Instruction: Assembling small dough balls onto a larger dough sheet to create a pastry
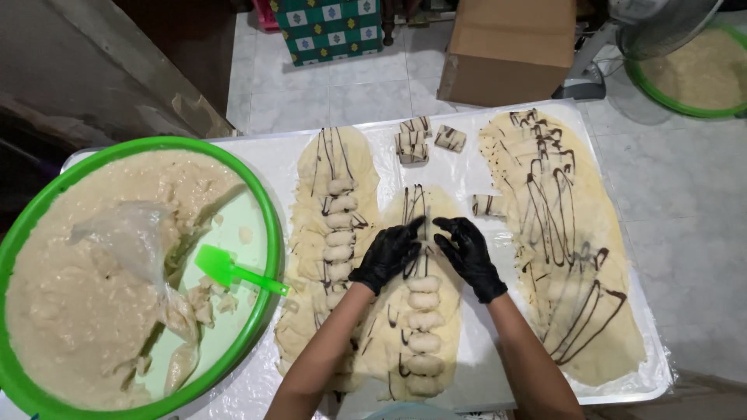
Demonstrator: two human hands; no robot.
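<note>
Both my hands wear black gloves and rest on the middle dough sheet (420,311), which is streaked with chocolate and carries a row of pale filling lumps (424,320). My left hand (387,253) and my right hand (467,253) pinch the dough's upper part from either side, fingertips nearly meeting. A second sheet (334,194) to the left has its own row of lumps. A wide chocolate-drizzled sheet (568,249) lies on the right.
A large green basin (268,225) of pale batter with a green spatula (233,271) and a plastic bag (128,237) sits at left. Small rolled pieces (424,138) lie at the far edge. A cardboard box (506,47) and another green basin (692,70) stand on the floor.
</note>
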